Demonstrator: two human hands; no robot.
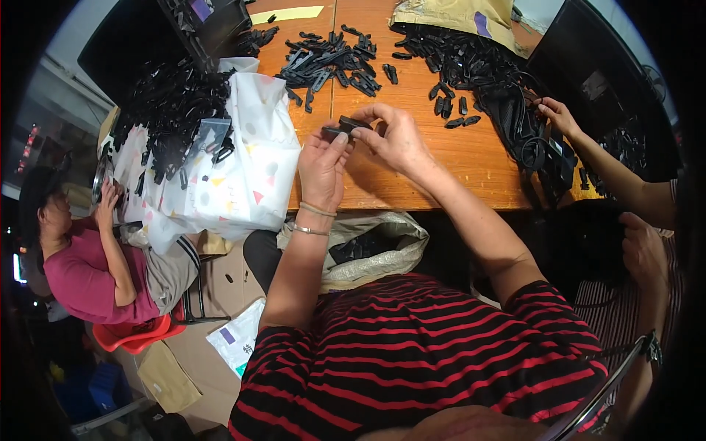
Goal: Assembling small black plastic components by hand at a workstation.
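Above the front of the wooden table, my two hands meet at fingertip height. Pinched in my left hand (pixel 322 163) is a small black plastic piece (pixel 332 132). My right hand (pixel 397 138) grips another slim black plastic piece (pixel 354 123) right beside it; whether the two pieces touch or join, I cannot tell. Just beyond my hands lies a loose pile of long black plastic clip-like parts (pixel 327 62). A second heap of smaller black parts (pixel 445 62) spreads to the right, with a few strays near its front edge.
A brown paper bag (pixel 456 18) lies behind the right heap. At left, black parts (pixel 173 103) cover a patterned white sheet (pixel 257 140), where a person in pink (pixel 92 272) sits. Another person's hand (pixel 560 117) works at right. An open woven sack (pixel 382 246) sits below the table edge.
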